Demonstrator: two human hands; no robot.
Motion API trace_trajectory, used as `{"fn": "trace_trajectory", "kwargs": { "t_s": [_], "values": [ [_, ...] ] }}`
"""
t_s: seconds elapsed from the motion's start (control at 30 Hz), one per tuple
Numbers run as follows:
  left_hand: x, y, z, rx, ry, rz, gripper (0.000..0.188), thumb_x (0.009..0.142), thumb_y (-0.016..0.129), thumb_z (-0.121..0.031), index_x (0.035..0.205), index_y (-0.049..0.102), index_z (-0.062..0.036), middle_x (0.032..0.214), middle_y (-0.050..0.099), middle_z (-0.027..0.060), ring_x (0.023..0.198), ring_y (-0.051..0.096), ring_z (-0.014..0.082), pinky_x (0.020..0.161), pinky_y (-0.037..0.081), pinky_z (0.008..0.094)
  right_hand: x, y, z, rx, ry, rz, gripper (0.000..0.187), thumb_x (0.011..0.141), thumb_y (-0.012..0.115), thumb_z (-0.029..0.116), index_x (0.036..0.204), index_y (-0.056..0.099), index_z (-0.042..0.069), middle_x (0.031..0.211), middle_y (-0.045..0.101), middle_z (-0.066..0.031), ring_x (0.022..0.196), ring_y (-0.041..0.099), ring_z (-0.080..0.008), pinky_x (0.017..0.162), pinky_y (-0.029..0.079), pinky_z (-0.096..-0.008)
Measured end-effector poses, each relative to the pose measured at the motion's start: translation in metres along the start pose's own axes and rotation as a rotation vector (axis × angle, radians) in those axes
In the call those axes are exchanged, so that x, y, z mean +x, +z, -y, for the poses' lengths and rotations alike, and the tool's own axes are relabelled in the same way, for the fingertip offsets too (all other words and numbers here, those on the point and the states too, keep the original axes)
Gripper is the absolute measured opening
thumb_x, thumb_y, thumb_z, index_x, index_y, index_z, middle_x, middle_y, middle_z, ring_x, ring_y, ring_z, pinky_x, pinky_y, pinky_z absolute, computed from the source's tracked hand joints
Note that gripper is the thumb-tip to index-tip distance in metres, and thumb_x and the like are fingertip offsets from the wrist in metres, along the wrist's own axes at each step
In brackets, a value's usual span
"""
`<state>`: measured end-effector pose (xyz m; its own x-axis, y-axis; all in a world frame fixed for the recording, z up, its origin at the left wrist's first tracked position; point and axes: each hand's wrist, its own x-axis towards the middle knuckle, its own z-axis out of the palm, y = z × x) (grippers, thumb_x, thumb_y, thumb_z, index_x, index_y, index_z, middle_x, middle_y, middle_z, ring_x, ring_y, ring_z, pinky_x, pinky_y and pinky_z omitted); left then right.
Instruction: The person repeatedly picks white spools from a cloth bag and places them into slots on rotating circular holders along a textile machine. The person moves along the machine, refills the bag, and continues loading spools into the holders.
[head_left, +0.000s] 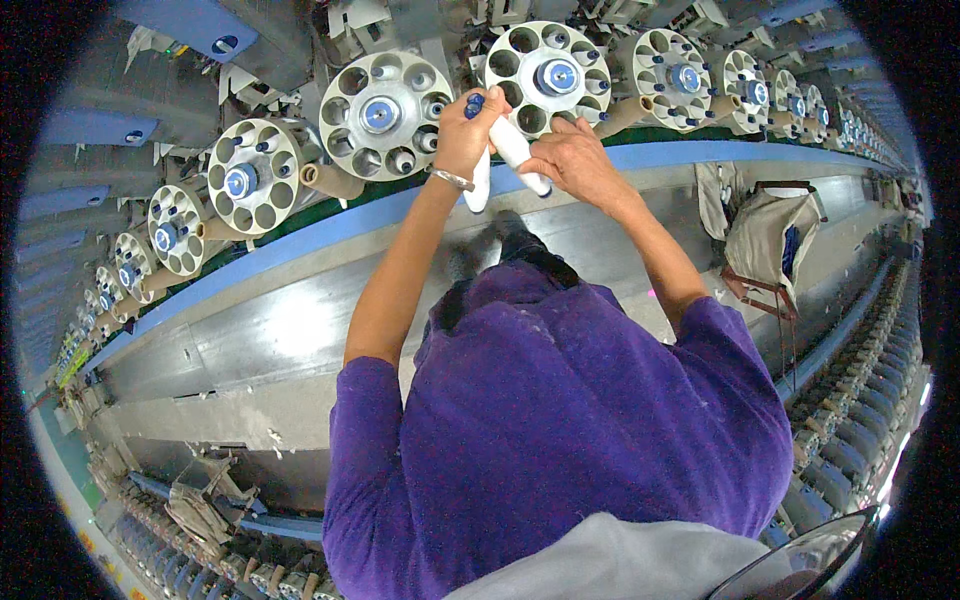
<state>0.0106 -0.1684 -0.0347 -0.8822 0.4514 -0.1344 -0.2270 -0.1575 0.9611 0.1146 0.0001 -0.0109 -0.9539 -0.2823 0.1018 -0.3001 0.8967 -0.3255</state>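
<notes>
Two white bobbins (513, 145) (480, 185) in hands, work seems unfinished.
Left hand (468, 128) grips both; right hand (580, 165) touches one, grip unclear; round magazine (530, 76) is partly filled.

From where I stand, the worker has on a loose purple top (590, 420) with short sleeves (362, 430) ending near the elbows, its cloth a little faded and dotted with small pale specks. A shiny silver-coloured bracelet (451, 179) circles the wrist below the left hand (466, 135), and the right hand (580, 165) is bare too. Pale grey cloth (620, 560) and a dark-rimmed, see-through lens (810, 565) show close to the head.
</notes>
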Motion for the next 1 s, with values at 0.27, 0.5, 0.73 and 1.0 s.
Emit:
{"fn": "trace_trajectory", "kwargs": {
  "t_s": [0.27,0.5,0.73,1.0],
  "values": [
    [0.033,0.047,0.055,0.491,0.5,-0.485,0.024,0.076,0.077,-0.031,0.079,0.069,-0.0085,0.086,0.058,0.0104,0.08,0.059,0.0311,0.072,0.047,0.0406,0.025,0.041,-0.06,0.87,0.43,-0.346,0.038,0.096,0.055,0.027,0.072,0.065,0.001,0.063,0.061,-0.0065,0.064,0.059,-0.0182,0.065,0.048,-0.0317],
    [0.068,0.025,0.028,-0.263,-0.03,-0.257,0.032,0.09,0.065,-0.037,0.105,0.068,-0.0089,0.091,0.055,0.0038,0.078,0.056,0.0138,0.049,0.051,0.0272,0.043,0.035,-0.061,1.232,0.568,-0.43,0.04,0.098,0.053,0.032,0.073,0.062,0.002,0.066,0.061,-0.008,0.061,0.06,-0.0211,0.064,0.05,-0.0347],
    [0.083,0.03,-0.017,-0.212,0.015,-0.069,0.028,0.097,0.056,-0.028,0.115,0.068,-0.0108,0.124,0.05,0.0081,0.08,0.058,0.0148,0.064,0.06,0.0279,0.057,0.009,-0.034,0.019,0.016,-0.186,0.038,0.09,0.061,0.038,0.077,0.065,0.003,0.071,0.065,-0.0142,0.066,0.063,-0.0327,0.058,0.048,-0.0429],
    [0.1,0.041,0.029,0.09,0.451,-0.276,0.028,0.095,0.059,-0.024,0.109,0.07,-0.0017,0.094,0.072,0.0094,0.079,0.067,0.0142,0.069,0.055,0.0256,0.07,0.015,-0.063,1.075,0.478,-0.122,0.042,0.097,0.053,0.031,0.065,0.058,0.004,0.054,0.051,0.0018,0.051,0.043,-0.004,0.045,0.032,-0.0234]
  ]
}}
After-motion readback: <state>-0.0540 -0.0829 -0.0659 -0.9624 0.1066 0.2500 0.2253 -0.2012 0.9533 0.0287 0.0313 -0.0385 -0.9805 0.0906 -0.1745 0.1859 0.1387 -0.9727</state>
